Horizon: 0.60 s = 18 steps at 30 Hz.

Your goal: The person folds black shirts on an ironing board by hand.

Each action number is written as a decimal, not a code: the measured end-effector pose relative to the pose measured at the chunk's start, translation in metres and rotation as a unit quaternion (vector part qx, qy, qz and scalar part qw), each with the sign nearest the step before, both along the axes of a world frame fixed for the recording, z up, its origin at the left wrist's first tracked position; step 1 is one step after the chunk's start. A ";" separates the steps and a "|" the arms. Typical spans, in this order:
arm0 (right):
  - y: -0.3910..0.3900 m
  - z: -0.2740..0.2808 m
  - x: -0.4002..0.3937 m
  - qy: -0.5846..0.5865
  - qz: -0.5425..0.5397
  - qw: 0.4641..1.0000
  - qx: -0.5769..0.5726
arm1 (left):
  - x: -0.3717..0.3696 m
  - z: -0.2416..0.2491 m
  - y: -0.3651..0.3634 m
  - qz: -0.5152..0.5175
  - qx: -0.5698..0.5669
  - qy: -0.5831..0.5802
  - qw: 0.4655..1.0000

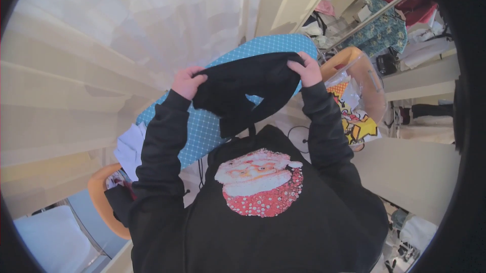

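Observation:
A black garment (243, 83) is stretched between my two hands over a blue ironing board (202, 133) with a white grid pattern. My left hand (188, 82) is closed on its left upper corner. At the other end of the top edge, my right hand (307, 70) pinches the cloth between thumb and fingers. The lower part of the garment hangs in loose folds toward me, and a gap in it shows a patch of the blue cover. Its exact kind is hard to tell.
An orange chair (349, 55) on the right holds plastic bags and a yellow printed item (362, 126). Another orange chair (101, 192) with dark cloth stands lower left. White cloth (130, 149) lies at the board's near left end. Pale curtains (126, 45) hang behind; clothes fill the rack (385, 25).

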State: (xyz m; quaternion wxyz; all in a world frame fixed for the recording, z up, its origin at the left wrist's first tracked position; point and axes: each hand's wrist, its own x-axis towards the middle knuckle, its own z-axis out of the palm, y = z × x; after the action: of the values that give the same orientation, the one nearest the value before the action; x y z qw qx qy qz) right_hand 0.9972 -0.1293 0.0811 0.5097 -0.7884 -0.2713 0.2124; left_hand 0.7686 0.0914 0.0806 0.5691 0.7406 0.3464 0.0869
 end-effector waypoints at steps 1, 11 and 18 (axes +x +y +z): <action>0.007 0.002 0.011 -0.004 0.015 1.000 -0.007 | 0.002 -0.001 0.009 0.014 0.019 0.009 1.000; 0.086 0.053 0.090 -0.044 0.256 0.962 0.088 | 0.016 0.004 0.022 0.069 0.283 0.167 0.942; 0.105 0.078 0.151 -0.120 0.373 0.915 0.092 | 0.024 0.015 0.013 0.181 0.338 0.126 0.915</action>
State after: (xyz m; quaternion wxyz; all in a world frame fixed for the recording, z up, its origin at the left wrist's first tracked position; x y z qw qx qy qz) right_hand 1.1481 -0.0247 0.1590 0.4278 -0.5988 -0.6231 0.2651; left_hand 0.7927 0.1043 0.0960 0.2111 0.8185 0.4930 0.2061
